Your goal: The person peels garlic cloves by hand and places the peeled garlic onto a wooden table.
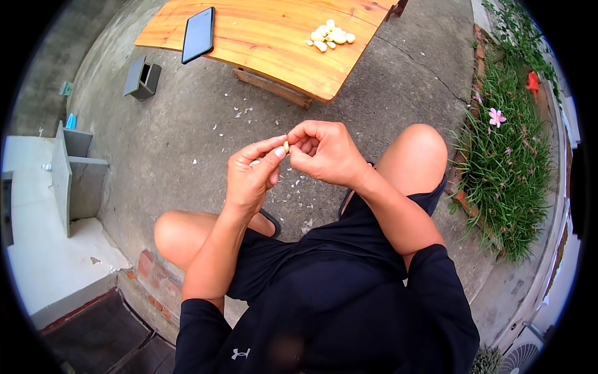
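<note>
Between the fingertips of my left hand (252, 171) is a small pale garlic clove (286, 147), pinched by thumb and forefinger. Another pale piece (255, 163) shows against the fingers of the same hand. My right hand (324, 153) meets the clove from the other side, its thumb and forefinger drawn together at the clove's edge. Both hands are above the concrete ground, between my knees. Farther forward, a pile of several peeled cloves (330, 35) lies on the wooden table (274, 37), near its right side.
A dark-edged phone (199, 34) lies at the table's left edge. Left of the table stands a small grey box (142, 78). Bits of pale skin (238, 114) are scattered over the ground. Grass with a pink flower (496, 118) grows at the right.
</note>
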### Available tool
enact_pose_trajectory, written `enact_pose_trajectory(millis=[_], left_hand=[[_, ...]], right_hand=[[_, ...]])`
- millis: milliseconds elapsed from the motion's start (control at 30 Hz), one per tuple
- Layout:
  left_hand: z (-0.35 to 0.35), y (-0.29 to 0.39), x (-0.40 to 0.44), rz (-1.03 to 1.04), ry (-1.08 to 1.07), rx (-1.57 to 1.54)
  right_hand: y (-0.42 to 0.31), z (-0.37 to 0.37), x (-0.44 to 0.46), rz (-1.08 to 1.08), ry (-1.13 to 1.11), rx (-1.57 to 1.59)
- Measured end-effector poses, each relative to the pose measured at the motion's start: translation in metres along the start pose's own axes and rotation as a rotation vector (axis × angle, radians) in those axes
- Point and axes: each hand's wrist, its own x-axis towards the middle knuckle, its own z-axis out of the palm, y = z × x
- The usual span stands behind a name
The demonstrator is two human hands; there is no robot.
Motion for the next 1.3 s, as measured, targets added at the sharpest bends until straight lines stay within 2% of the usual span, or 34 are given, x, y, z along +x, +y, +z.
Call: enact_pose_trajectory(millis=[233,333,433,533,733,833,933,1033,1133,1300], left_hand=[[0.005,0.004,0.000,0.179,-0.009,0.260],[0.002,0.005,0.000,-0.001,-0.030,0.046],[0.004,0.011,0.001,-0.085,-0.016,-0.064],[-0.001,0.010,0.001,-0.128,-0.044,-0.088],[0.005,0.014,0.000,-0.104,-0.010,-0.122],[0.002,0.014,0.000,-0.066,-0.041,-0.061],[0.003,0.008,0.001,0.070,-0.036,0.184],[-0.002,0.009,0.000,0.048,-0.024,0.213],[0.001,0.005,0.000,0.129,0.003,0.269],[0.003,0.001,-0.001,0.196,0.026,0.342]], right_hand=[[0.000,0.001,0.000,0.045,0.042,0.029],[0.004,-0.001,0.003,0.107,-0.034,0.237],[0.008,0.002,0.003,0.062,-0.076,0.331],[0.009,-0.001,0.003,-0.038,-0.087,0.211],[0.008,-0.001,0.005,-0.029,-0.107,0.270],[0.004,-0.004,0.004,0.055,-0.136,0.238],[0.008,-0.003,0.004,-0.026,-0.115,0.157],[0.009,-0.003,0.004,-0.135,-0.124,0.066],[0.017,0.002,0.004,-0.046,-0.128,0.264],[0.019,0.006,0.002,-0.027,-0.102,0.323]])
